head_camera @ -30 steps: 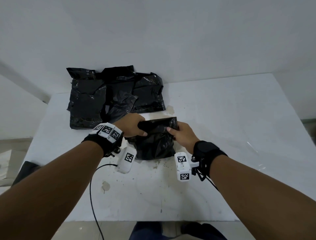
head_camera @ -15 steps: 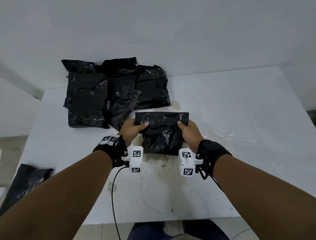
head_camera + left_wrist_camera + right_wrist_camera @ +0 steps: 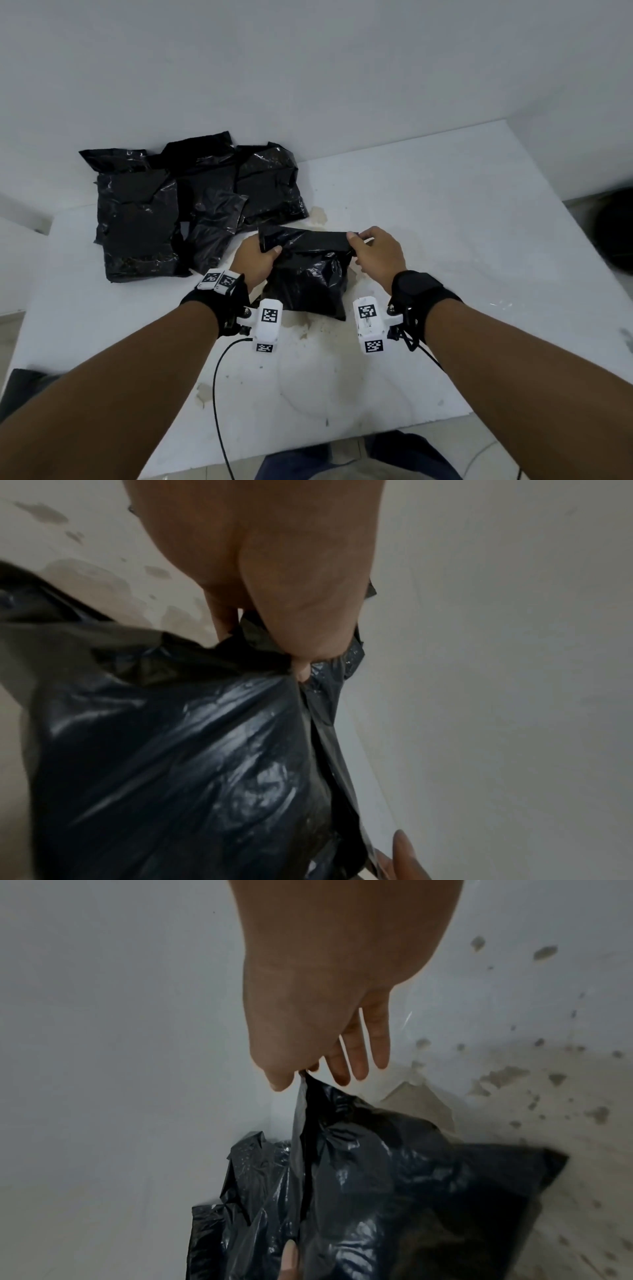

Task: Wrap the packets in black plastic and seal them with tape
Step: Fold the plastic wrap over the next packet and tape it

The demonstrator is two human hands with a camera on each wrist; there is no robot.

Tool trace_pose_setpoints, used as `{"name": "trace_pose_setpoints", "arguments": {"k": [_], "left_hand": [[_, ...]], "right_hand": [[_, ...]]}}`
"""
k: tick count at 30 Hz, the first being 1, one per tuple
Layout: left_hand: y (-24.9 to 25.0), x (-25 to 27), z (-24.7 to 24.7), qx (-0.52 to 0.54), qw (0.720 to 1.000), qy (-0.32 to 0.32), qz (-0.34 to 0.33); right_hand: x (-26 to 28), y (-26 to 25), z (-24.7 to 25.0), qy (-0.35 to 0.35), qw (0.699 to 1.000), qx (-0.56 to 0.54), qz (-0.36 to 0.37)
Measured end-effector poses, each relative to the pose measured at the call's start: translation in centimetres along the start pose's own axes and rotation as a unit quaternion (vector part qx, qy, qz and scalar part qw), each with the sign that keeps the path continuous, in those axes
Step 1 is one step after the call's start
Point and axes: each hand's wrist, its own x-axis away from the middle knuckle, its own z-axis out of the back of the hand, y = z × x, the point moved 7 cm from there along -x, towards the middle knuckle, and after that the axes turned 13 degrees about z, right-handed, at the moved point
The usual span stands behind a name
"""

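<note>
Black plastic top edge now lifted; left hand, right hand pinching corners

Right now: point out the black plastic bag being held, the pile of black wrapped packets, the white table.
black plastic bag (image 3: 308, 284), head view, crinkled front.
pile of black wrapped packets (image 3: 137, 222), head view, left packet.
white table (image 3: 445, 205), head view, bare top.

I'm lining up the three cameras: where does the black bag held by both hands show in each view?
Head: black bag, centre, between both hands.
Left wrist: lower left.
Right wrist: lower centre-right.
Shared landmark: the stained white table, beside the bag.
</note>
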Motion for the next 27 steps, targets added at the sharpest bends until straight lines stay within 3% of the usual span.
{"name": "trace_pose_setpoints", "arguments": {"k": [8, 15, 22, 27], "left_hand": [[6.4, 1.6, -1.3, -0.111, 0.992, -0.001, -0.059], [14.3, 4.1, -4.9, -0.18, 0.976, -0.007, -0.12], [19.1, 5.5, -10.9, -0.193, 0.972, -0.017, -0.134], [20.5, 5.5, -13.5, -0.204, 0.971, -0.016, -0.124]], "right_hand": [[0.0, 1.0, 5.7, 0.057, 0.998, 0.021, -0.001], [0.6, 3.2, 14.4, 0.128, 0.983, 0.128, -0.027], [1.2, 7.6, 23.7, 0.165, 0.957, 0.223, -0.083], [1.8, 10.7, 28.4, 0.147, 0.919, 0.314, -0.19]]}}
